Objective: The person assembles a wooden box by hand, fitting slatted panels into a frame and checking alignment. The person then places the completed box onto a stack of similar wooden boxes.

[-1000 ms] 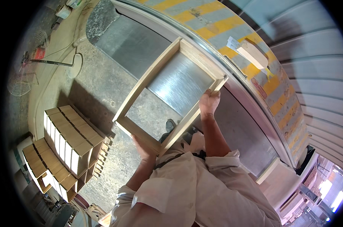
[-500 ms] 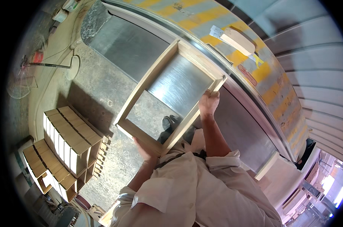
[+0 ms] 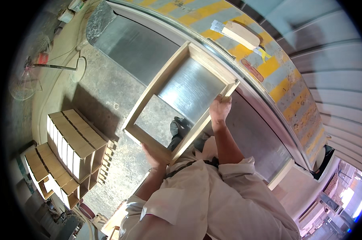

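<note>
A rectangular wooden frame [image 3: 209, 64], open through its middle like a drawer without a bottom, is held tilted in front of my body by both hands. My left hand [image 3: 153, 157] grips its near left corner from outside, with the thumb side showing and the other fingers hidden beneath. On the right long rail, close to the far right corner, my right hand [image 3: 221, 108] is closed around the wood. Through the opening show a shiny metal plate [image 3: 191, 90], the concrete floor and my dark shoe [image 3: 175, 128].
Beyond the frame runs a long machine bed with a yellow-and-grey striped top [image 3: 283, 90], carrying a wooden block [image 3: 241, 34]. Stacked wooden boxes [image 3: 79, 140] stand on a slatted pallet at left. A fan [image 3: 25, 82] is at far left. Corrugated wall panels [image 3: 333, 54] rise at right.
The frame and both hands keep nearly the same place. The striped top and the block on it appear shifted slightly left and up in the view.
</note>
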Tool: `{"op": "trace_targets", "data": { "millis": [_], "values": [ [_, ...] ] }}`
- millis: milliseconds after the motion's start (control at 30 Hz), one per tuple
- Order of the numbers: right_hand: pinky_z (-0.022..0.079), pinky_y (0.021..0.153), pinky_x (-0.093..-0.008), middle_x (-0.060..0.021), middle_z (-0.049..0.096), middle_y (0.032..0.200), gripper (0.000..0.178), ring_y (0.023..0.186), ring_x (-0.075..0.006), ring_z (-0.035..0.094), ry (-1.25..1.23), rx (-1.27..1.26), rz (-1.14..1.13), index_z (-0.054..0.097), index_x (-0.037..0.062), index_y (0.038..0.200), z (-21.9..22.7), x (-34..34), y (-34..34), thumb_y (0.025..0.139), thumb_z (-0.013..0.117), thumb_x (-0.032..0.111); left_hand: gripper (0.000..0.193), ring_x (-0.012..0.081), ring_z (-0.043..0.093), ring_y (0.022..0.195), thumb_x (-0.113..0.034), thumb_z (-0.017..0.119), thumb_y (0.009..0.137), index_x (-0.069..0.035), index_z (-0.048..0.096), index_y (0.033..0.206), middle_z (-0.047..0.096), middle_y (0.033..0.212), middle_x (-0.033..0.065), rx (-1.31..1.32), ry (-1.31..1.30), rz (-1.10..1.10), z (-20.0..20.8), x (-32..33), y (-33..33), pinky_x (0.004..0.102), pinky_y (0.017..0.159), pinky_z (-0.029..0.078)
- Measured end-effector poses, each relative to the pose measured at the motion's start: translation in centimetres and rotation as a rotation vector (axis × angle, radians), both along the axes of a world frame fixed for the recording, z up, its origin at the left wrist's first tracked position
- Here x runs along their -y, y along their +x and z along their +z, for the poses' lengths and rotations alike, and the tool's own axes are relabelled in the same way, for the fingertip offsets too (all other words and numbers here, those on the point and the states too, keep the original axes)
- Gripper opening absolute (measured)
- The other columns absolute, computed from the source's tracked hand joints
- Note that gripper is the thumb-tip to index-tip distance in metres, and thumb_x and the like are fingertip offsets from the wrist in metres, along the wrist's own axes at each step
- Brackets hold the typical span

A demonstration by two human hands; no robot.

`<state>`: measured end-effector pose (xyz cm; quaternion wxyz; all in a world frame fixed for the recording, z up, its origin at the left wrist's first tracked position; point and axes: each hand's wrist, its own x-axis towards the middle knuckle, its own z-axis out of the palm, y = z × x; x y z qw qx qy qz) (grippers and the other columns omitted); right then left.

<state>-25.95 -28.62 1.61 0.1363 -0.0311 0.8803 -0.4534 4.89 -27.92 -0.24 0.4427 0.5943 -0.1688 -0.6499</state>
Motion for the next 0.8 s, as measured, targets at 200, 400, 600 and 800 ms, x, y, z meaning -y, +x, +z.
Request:
{"op": "trace_targets", "data": {
  "millis": [200, 400, 600, 800],
  "values": [
    [0.047, 0.086, -0.049, -0.0319, 0.061, 0.105, 0.047, 0.096, -0.0471, 0.06, 0.009, 0.01, 0.001, 0.042, -0.0084, 0.128, -0.7, -0.1, -0.1, 0.087, 0.05, 0.014, 0.06, 0.0219, 0.049, 0.109, -0.052, 0.042, 0.099, -0.003, 0.046, 0.132, 0.052, 0.12, 0.0082, -0.017, -0.046, 0.034, -1.4, 0.1, 0.6, 0.0354, 0.097, 0.039],
    [0.047, 0.087, -0.0489, -0.0325, 0.061, 0.105, 0.046, 0.096, -0.0468, 0.06, -0.017, 0.029, -0.013, 0.042, -0.0083, 0.127, 0.0, 0.1, 0.0, 0.087, 0.05, 0.014, 0.06, 0.0221, 0.049, 0.11, -0.053, 0.044, 0.098, -0.003, 0.046, 0.131, 0.051, 0.121, 0.0086, 0.018, 0.0, 0.105, 1.1, 0.6, -1.2, 0.0361, 0.098, 0.039],
    [0.047, 0.085, -0.0489, -0.0321, 0.061, 0.102, 0.044, 0.096, -0.0462, 0.06, -0.005, 0.009, -0.013, 0.043, -0.0091, 0.125, 0.0, 0.2, 0.0, 0.087, 0.05, 0.014, 0.062, 0.0228, 0.047, 0.114, -0.056, 0.043, 0.096, -0.008, 0.041, 0.136, 0.049, 0.124, 0.0083, 0.018, 0.027, 0.024, 0.7, 0.5, -0.5, 0.0373, 0.1, 0.038],
    [0.047, 0.085, -0.0485, -0.0318, 0.061, 0.102, 0.044, 0.095, -0.0464, 0.06, -0.027, -0.03, 0.016, 0.043, -0.01, 0.124, 0.0, 0.0, 0.0, 0.087, 0.05, 0.013, 0.061, 0.0231, 0.047, 0.115, -0.057, 0.042, 0.096, -0.01, 0.041, 0.136, 0.048, 0.125, 0.0077, 0.056, 0.01, 0.023, -0.9, 0.2, 0.2, 0.0379, 0.102, 0.037]
  ]
}}
